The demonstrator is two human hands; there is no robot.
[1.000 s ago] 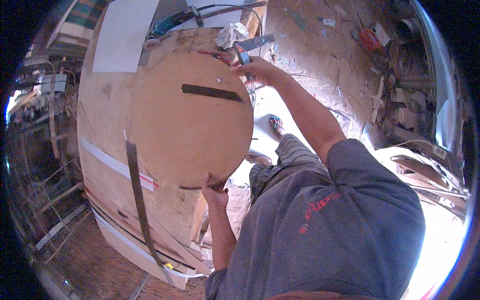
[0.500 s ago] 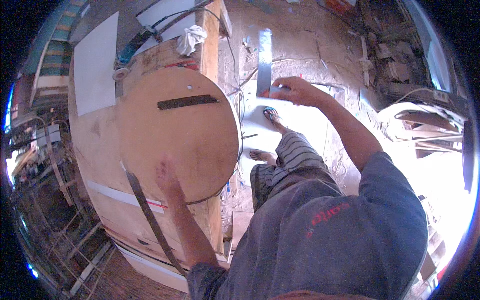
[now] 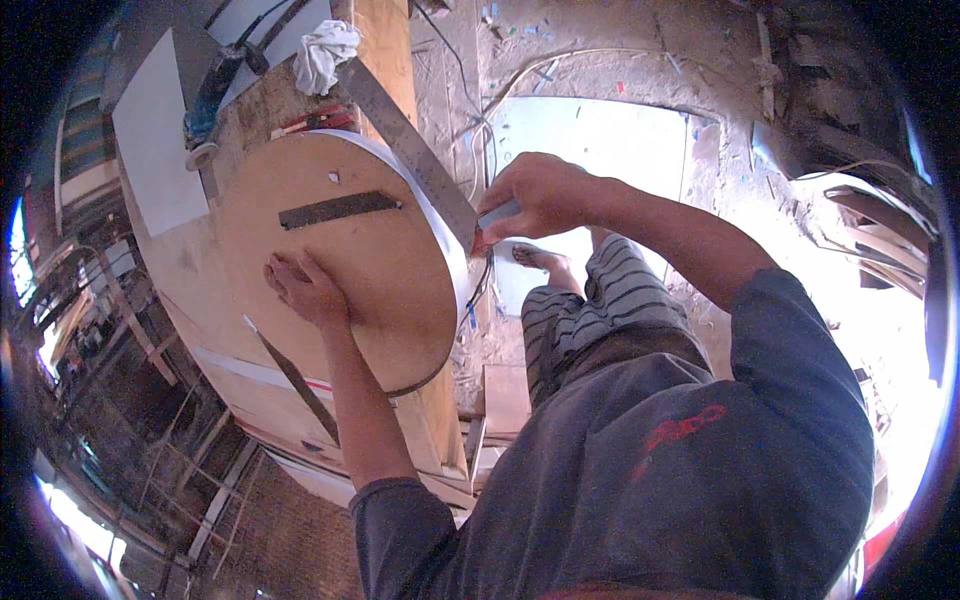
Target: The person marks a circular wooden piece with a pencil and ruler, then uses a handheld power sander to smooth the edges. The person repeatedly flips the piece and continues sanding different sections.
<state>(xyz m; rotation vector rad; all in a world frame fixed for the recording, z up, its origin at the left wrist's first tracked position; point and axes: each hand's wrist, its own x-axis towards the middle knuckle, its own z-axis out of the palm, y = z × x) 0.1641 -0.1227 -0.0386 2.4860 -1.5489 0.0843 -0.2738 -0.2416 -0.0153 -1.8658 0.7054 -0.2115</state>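
Round board: the round board lies flat on the desk, over by the right side. Its rim looks like it pokes out past the wooden edge there, with a pale band showing along the upper right.
Left hand: the left hand is palm down on the board, fingers a bit spread, nothing gripped.
Right hand: the right hand has its fingers wrapped around the grey handle of a metal square, so yeah, 1 hand busy and 1 just resting.
Blade: slants from that hand up toward the white cloth, passing right by the rim. Can't tell if it's touching.
On the board: 1 dark strip and 1 small white chip.
Elbow room: most of it is on the floor side, where the right forearm crosses above a white sheet with a cable running past it. The far side is tighter: red-handled tool just off the rim, then the teal power tool and a white panel.
Near edge: a long dark bar crosses a white strip beside the left forearm.
Writing: red lettering on the dark shirt, kinda warped by folds.
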